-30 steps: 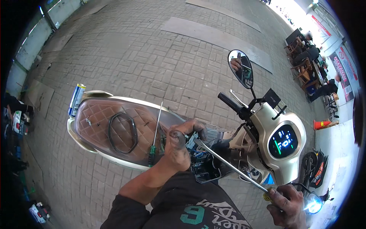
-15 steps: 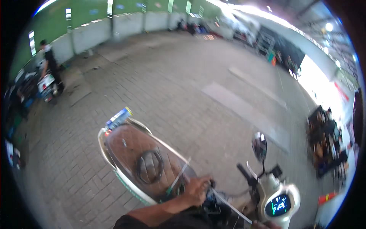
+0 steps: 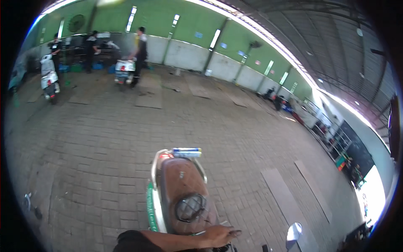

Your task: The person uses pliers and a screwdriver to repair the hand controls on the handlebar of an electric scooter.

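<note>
My left hand (image 3: 219, 236) reaches from the lower edge across the front of a brown quilted scooter seat (image 3: 178, 174). Its fingers look curled, and a short stretch of a thin pale rod (image 3: 198, 232) shows beside it; what the fingers hold is hidden. On the seat lies a black ring-shaped coil (image 3: 179, 208). A blue can (image 3: 187, 152) with a yellow end lies on its side across the tail of the scooter, beside the lit red tail light (image 3: 166, 155). My right hand is out of the picture.
A scooter mirror (image 3: 293, 235) stands at lower right. Flat boards (image 3: 280, 194) lie on the brick paving at right. At far left, people (image 3: 140, 56) stand near parked scooters (image 3: 124, 70). A green and white wall (image 3: 184, 50) runs along the back.
The view has swung up and left, so the scooter's dashboard, my right hand and the long metal rod have left the picture. My left hand sits lower in view, still by the seat front.
</note>
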A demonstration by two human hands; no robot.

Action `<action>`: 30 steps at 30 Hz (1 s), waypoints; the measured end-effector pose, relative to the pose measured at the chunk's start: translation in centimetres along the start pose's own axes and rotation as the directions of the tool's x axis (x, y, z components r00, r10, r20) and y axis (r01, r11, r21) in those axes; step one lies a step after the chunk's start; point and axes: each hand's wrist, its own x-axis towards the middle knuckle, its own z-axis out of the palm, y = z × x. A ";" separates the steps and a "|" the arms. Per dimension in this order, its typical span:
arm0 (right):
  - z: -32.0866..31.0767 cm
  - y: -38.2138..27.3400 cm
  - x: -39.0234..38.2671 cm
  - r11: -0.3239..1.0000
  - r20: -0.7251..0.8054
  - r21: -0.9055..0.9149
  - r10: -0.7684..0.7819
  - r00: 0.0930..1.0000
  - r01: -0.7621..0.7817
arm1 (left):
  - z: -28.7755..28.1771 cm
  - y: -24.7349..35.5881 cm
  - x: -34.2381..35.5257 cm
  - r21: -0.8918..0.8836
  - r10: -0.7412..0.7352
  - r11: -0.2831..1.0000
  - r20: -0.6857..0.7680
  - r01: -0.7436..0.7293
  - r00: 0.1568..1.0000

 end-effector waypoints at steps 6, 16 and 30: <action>0.0 1.6 -0.2 0.990 0.001 0.133 0.037 0.999 -0.037 | -0.4 1.2 0.3 -0.066 -0.005 0.998 0.148 0.015 0.989; -1.2 5.9 2.2 0.628 0.273 0.541 0.497 0.824 -0.559 | -1.4 2.7 4.8 0.139 -0.095 0.988 0.168 0.072 0.981; 0.0 3.7 -1.7 0.816 0.145 0.435 0.353 0.924 -0.380 | 6.8 0.1 7.0 -0.255 0.181 0.959 0.212 -0.124 0.960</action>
